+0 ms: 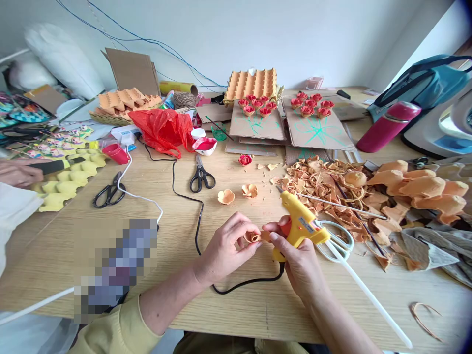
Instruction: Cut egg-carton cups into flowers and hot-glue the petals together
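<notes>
Between the fingers of my left hand is a small orange strip of egg-tray pulp, rolled into a coil. My right hand grips a yellow hot glue gun, nozzle pointing up and away to the left. Its thumb and forefinger also pinch the loose end of the strip. A white glue stick sticks out of the gun's back. Just beyond my hands lie two orange pulp flower cups and a finished-looking red flower. White-handled scissors rest behind the gun.
Torn pulp scraps heap at the right beside cut egg trays. Black scissors, a red paint bowl and a red bag stand farther back. Red flowers sit on cardboard. Another person's hand works at the left.
</notes>
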`<action>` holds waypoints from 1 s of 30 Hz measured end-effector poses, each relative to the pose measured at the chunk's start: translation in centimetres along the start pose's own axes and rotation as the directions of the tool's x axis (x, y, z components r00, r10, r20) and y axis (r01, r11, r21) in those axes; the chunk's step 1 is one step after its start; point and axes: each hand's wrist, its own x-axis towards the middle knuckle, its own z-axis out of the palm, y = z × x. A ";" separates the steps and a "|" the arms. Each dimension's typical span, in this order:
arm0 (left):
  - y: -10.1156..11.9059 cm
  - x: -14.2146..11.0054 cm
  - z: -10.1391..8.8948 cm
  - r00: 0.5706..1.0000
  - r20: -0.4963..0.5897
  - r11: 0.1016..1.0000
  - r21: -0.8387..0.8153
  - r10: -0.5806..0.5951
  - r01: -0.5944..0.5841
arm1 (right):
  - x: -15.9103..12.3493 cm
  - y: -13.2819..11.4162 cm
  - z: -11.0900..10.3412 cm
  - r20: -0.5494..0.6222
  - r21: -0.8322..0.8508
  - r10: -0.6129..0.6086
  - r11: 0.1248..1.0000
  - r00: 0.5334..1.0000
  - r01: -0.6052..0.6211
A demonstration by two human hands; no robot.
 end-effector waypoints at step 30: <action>-0.4 0.2 0.1 0.990 -0.124 0.996 -0.069 -0.071 0.063 | 0.1 0.3 -0.4 -0.010 -0.037 0.043 0.998 0.999 -0.043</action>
